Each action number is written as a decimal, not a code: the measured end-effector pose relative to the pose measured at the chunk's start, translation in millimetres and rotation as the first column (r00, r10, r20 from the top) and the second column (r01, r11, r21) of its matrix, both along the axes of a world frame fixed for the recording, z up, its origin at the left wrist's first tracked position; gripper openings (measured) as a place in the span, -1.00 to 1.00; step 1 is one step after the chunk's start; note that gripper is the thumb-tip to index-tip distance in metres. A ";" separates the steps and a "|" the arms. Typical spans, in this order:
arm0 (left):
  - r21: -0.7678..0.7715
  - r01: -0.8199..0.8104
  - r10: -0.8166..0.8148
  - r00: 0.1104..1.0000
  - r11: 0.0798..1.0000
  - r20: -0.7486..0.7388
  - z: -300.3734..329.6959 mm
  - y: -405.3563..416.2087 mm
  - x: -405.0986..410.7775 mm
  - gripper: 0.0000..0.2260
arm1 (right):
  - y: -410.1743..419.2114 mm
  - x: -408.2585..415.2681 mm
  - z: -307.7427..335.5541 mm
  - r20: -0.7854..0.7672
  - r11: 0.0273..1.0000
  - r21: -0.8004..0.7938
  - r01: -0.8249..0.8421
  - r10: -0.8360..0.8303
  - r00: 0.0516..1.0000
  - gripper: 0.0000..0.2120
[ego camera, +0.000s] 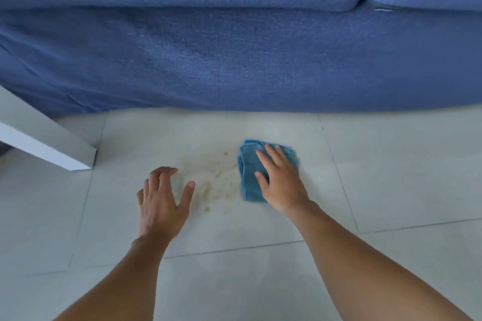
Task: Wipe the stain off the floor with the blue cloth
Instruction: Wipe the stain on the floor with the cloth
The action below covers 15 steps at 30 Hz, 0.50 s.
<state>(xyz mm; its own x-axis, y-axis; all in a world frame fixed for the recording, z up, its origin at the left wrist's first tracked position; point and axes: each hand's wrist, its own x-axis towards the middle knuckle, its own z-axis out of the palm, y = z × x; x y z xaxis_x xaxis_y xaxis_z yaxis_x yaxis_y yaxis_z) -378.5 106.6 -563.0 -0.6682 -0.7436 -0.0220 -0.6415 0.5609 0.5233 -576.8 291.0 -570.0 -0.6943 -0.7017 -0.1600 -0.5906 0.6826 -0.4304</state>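
A yellowish, smeared stain (212, 180) with a few small crumbs lies on the pale tiled floor (391, 177). Just right of it is the folded blue cloth (249, 172), flat on the tiles. My right hand (283, 181) presses down on the cloth with fingers spread, covering its right half. My left hand (164, 200) hovers at the stain's left edge, fingers apart and slightly curled, holding nothing.
A blue fabric sofa (234, 60) fills the whole far side, its base meeting the floor just beyond the stain. A white furniture leg or panel (47, 138) slants in from the left. Dark grout lines cross the tiles.
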 end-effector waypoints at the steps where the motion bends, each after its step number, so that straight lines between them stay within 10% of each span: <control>1: 0.004 -0.053 0.053 0.998 0.999 0.034 -3.9 1.7 19.6 -0.38 | -2.5 3.7 -3.9 -0.013 0.997 0.062 -0.038 0.039 0.999 -0.44; 15: -0.103 -0.002 0.040 0.931 0.995 0.364 -34.3 28.1 69.3 0.21 | 0.5 -8.0 -17.4 -0.075 0.952 0.297 0.070 -0.049 0.996 -0.43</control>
<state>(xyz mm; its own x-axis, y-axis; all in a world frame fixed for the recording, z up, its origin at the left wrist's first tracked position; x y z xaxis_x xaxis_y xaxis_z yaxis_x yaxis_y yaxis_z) -309.3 134.6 -597.3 -0.6123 -0.7683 -0.1867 -0.7897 0.5824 0.1931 -584.8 291.6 -587.4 -0.7496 -0.5857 -0.3083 -0.5652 0.8088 -0.1623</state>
